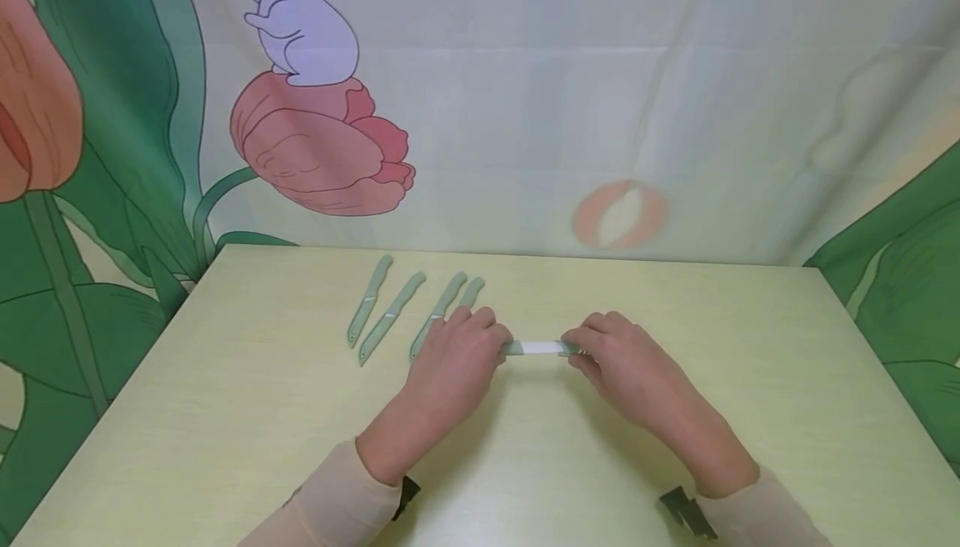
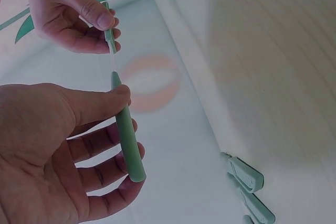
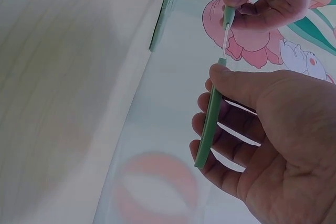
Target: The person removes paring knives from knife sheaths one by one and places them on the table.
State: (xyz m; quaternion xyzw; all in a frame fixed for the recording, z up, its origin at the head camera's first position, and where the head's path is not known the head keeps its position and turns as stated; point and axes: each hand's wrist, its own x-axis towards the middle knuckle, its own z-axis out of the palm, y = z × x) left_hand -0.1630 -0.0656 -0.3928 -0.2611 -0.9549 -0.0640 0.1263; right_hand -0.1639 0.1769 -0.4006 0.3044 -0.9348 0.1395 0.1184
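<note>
Above the table, my left hand (image 1: 459,362) grips the light green handle (image 2: 129,145) of a small paring knife, thumb on one side and fingers on the other. My right hand (image 1: 633,370) holds the knife's green blade cover (image 3: 210,124) between thumb and fingers. Between the two hands shows a stretch of the white blade (image 1: 542,348), its far end inside the cover. Knife and cover lie in one line, roughly level across the head view. Part of the handle and cover is hidden by my fingers there.
Several matching green knives (image 1: 392,319) with covers on lie slanted on the pale table (image 1: 225,414), left of and behind my left hand. That hand partly hides the nearest ones. A printed curtain (image 1: 510,113) hangs behind the table's far edge.
</note>
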